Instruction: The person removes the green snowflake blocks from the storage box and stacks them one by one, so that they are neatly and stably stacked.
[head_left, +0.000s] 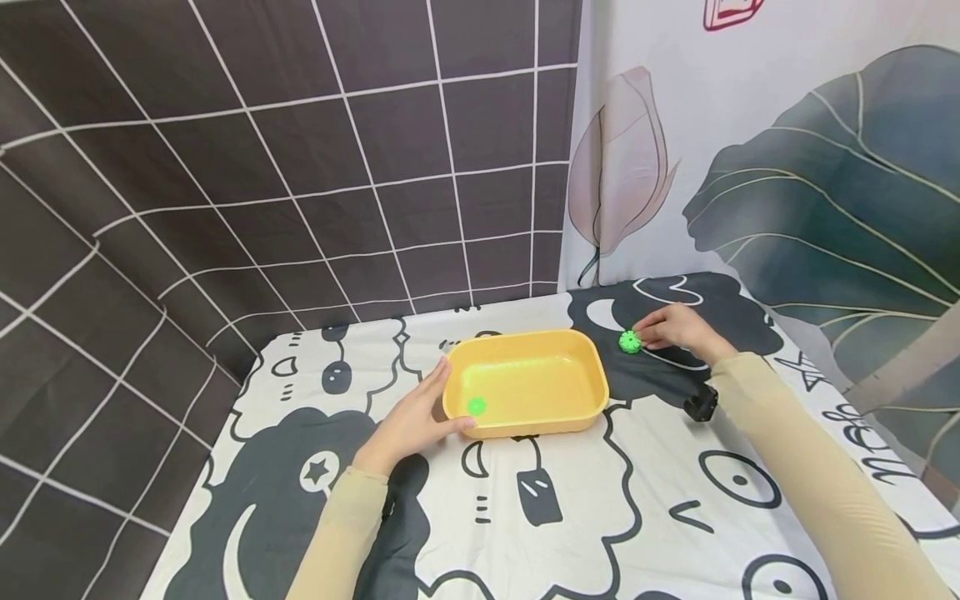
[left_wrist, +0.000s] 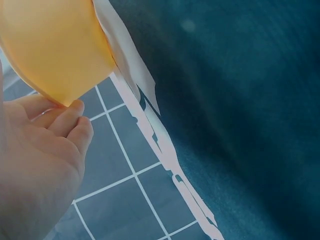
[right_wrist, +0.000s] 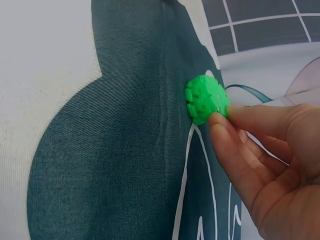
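Note:
A yellow rectangular plastic basin (head_left: 528, 427) stands on the patterned cloth. At its left end my left hand (head_left: 408, 423) grips the rim, thumb at the near corner; the left wrist view shows fingers against the basin wall (left_wrist: 55, 45). Inside the basin, near the left front corner, lies a green notched piece (head_left: 476, 406). To the right of the basin, my right hand (head_left: 681, 330) pinches another green notched plastic piece (head_left: 630, 342) between thumb and fingertips. Up close in the right wrist view, this piece (right_wrist: 206, 100) looks round and thick, with toothed edges.
A white cloth with black cartoon drawings (head_left: 480, 492) covers the surface. Behind it hangs a dark gridded cloth (head_left: 375, 167), and at the right a pale curtain with plant prints (head_left: 840, 192). A black strap-like object (head_left: 701, 403) sits at my right wrist.

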